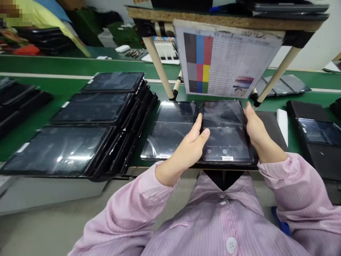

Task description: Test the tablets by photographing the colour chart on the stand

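Your left hand [190, 147] is at the left edge of the right-hand tablet [225, 137]; its fingers lie straight and close together, the thumb spread apart from them. Your right hand [257, 128] is at that tablet's right edge, thumb raised, its other fingers mostly hidden. You cannot tell from this view whether either hand grips. The tablet lies face up along the near edge of the counter [29, 124], with a white label near its own lower edge. Your left hand and wrist cover part of the left-hand tablet [170, 129], just beside it. Total before you: two tablets.

To the left, count three stacks [92, 106], running back from the near edge; the layers under their top tablets overlap too closely to count. Further dark items [20, 103] are cut off at the left of the view. One shelf [226, 22] stands over the counter, its top cut off; one printed sheet [226, 64] hangs from it, text too small to read. One co-worker [48, 17], partly cut off, is beyond the far side.
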{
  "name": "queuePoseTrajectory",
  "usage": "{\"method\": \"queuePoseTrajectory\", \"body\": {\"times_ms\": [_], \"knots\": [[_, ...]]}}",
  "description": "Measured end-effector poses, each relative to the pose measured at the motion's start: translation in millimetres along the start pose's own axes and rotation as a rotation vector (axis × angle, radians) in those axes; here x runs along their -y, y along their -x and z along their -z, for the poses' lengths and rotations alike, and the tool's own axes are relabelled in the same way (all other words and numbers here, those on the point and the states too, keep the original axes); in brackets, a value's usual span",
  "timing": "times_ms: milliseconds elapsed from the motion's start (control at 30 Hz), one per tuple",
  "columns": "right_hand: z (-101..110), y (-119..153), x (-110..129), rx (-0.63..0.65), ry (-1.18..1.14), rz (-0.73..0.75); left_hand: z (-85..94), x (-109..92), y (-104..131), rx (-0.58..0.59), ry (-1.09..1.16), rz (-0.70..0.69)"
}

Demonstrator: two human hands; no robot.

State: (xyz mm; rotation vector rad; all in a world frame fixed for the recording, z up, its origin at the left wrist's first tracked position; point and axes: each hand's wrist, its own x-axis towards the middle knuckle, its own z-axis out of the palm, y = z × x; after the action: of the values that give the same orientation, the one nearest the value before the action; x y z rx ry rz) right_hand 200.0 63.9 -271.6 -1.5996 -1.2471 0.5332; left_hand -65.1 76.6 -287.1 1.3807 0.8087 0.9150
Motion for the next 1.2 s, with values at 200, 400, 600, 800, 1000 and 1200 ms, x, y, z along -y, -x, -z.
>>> {"method": "queuePoseTrajectory", "body": {"times_ms": [200, 400, 600, 800, 1000, 1200], "knots": [[8, 22, 29, 0.134, 0.502, 0.268, 61.4, -24, 14, -0.068, -0.419, -0.372], [-6, 33, 40, 0.334, 0.75, 0.422, 113.8, -12, 10, -0.333, -0.939, -0.338], [6, 35, 44, 0.053, 0.618, 0.441, 114.5, 5, 1, -0.349, -1.071, -0.276], [26, 54, 29, 0.076, 0.613, 0.352, 111.9, -1, 7, -0.324, -1.075, -0.219], [25, 54, 17, 0.072, 0.521, 0.296, 114.5, -14, -15, -0.189, -1.067, -0.35], [22, 52, 15, -0.069, 0.486, 0.348, 88.3, -30, -109, 0.257, -1.097, -0.343]]}}
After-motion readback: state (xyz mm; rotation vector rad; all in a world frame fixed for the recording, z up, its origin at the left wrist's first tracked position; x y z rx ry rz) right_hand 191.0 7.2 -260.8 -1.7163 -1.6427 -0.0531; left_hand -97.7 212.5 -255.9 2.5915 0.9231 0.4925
